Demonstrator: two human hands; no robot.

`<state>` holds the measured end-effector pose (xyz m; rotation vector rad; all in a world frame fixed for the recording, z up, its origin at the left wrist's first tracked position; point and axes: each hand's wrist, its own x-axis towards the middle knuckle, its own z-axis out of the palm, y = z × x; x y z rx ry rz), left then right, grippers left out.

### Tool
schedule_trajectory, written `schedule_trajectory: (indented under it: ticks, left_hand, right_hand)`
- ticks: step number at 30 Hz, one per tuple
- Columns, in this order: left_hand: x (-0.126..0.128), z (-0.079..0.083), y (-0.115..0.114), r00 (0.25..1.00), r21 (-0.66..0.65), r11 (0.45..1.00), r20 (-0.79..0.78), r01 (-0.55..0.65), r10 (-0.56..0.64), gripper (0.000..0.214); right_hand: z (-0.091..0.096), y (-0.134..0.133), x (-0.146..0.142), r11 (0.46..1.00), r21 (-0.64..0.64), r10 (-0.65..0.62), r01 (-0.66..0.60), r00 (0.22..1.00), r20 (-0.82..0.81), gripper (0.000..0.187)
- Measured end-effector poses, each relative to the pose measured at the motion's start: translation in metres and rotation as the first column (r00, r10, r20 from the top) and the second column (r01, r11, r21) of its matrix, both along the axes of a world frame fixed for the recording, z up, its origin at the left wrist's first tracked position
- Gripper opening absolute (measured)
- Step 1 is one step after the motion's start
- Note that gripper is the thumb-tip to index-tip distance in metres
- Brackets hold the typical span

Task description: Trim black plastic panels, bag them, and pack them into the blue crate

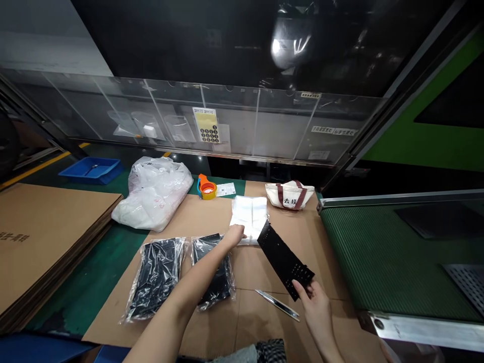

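The right hand (315,302) grips the end of a black perforated panel (285,259), whose far end nears the left hand (234,236). That hand touches folded white plastic (247,217); whether it grasps, I cannot tell. Bagged black items (157,280) lie beneath its forearm.

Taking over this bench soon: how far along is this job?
Apparently done: two clear bags already hold black items. In hand: the right hand holds a black perforated sheet, while the left hand rests on a white folded stack. Left: that sheet and stack; the tape dispenser sits apart.
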<state>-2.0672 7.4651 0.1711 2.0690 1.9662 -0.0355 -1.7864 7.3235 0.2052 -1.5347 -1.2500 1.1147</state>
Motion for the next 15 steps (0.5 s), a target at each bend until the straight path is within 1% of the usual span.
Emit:
schedule_trajectory:
  ticks: [2, 4, 8, 11, 15]
  left_hand:
    - [-0.003, -0.002, 0.001, 0.997, -0.055, 0.997, 0.052, -0.055, 0.058, 0.026]
    - [-0.004, -0.004, 0.002, 0.989, -0.089, 0.992, 0.111, -0.092, 0.102, 0.025]
    - [-0.002, -0.005, 0.003, 0.957, -0.133, 0.979, 0.225, -0.156, 0.183, 0.025]
    - [-0.001, -0.005, 0.003, 0.916, -0.174, 0.962, 0.308, -0.210, 0.256, 0.025]
    - [-0.002, -0.006, 0.004, 0.842, -0.227, 0.935, 0.414, -0.273, 0.346, 0.026]
  right_hand:
    - [-0.002, 0.003, -0.013, 1.000, 0.029, -0.003, 0.002, 0.998, 0.055, 0.051]
    - [-0.004, 0.006, -0.026, 0.998, 0.062, -0.011, 0.003, 0.992, 0.122, 0.049]
    - [-0.008, 0.010, -0.046, 0.986, 0.138, 0.062, -0.094, 0.975, 0.215, 0.041]
    - [-0.014, 0.010, -0.054, 0.968, 0.197, 0.101, -0.155, 0.960, 0.260, 0.038]
    - [-0.019, 0.009, -0.054, 0.958, 0.221, 0.116, -0.180, 0.955, 0.274, 0.035]
